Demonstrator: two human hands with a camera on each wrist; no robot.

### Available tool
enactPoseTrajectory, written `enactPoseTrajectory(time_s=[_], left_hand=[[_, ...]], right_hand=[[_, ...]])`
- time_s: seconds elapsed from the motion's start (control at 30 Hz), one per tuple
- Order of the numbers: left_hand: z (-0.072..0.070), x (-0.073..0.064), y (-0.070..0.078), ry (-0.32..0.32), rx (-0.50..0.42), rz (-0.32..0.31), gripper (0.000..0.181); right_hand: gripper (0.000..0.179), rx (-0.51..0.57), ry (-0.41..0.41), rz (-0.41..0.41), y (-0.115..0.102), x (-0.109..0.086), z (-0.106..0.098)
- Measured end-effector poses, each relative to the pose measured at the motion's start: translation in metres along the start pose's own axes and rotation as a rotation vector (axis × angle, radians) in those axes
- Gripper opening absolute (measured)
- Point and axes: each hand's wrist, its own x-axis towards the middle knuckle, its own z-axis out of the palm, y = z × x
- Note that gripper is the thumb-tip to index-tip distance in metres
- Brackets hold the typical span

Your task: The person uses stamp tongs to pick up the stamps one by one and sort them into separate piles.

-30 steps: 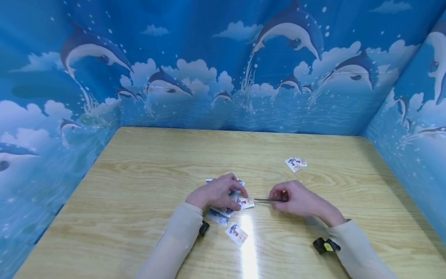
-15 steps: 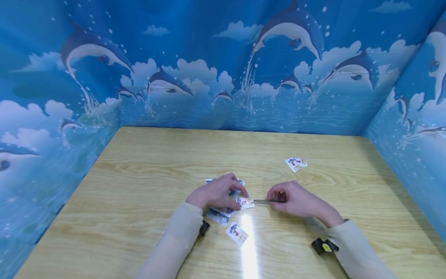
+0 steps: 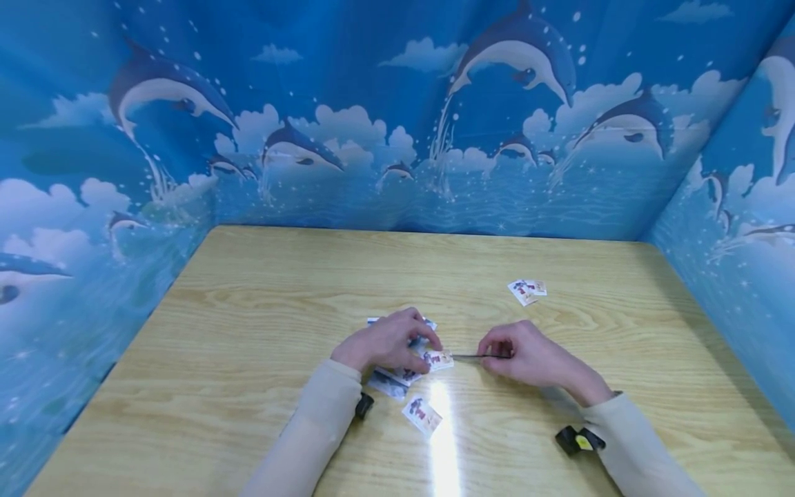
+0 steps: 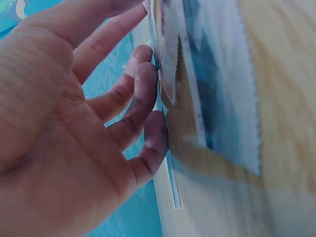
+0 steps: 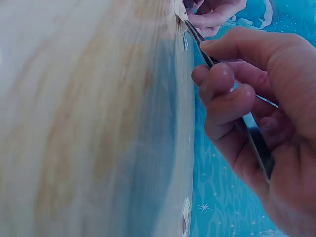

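Note:
My left hand [image 3: 388, 339] spreads over a loose pile of postage stamps [image 3: 388, 384], its thumb and index finger at the edges of a small white stamp [image 3: 439, 360]. In the left wrist view, its other fingertips [image 4: 146, 79] bend gently down beside perforated blue stamps [image 4: 222, 94]. My right hand [image 3: 528, 353] grips dark metal tweezers [image 5: 259, 148] between thumb and fingers. The tweezers point left, with their tips at the right edge of the white stamp. Part of the pile is hidden beneath my left hand.
A single stamp [image 3: 422, 415] lies on the wooden table [image 3: 279, 276] nearer to me. Farther back on the right are overlapping stamps [image 3: 526, 291]. A blue dolphin-print curtain [image 3: 348, 193] stands along the table's back and sides. Light glares off the wood in front of the hands.
The tweezers' arms, spread apart a second ago, are now pressed together at the stamp's edge. My right hand has moved slightly left. The left hand has stayed in place.

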Motion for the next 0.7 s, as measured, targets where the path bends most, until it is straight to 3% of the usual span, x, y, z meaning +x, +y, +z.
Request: enactPoseTrajectory(time_s=[0.7], left_hand=[[-0.006,-0.003,0.001,-0.002,-0.017,0.062,0.044]], right_hand=[[0.014,-0.023,0.091,0.114,0.018,-0.024,-0.017]])
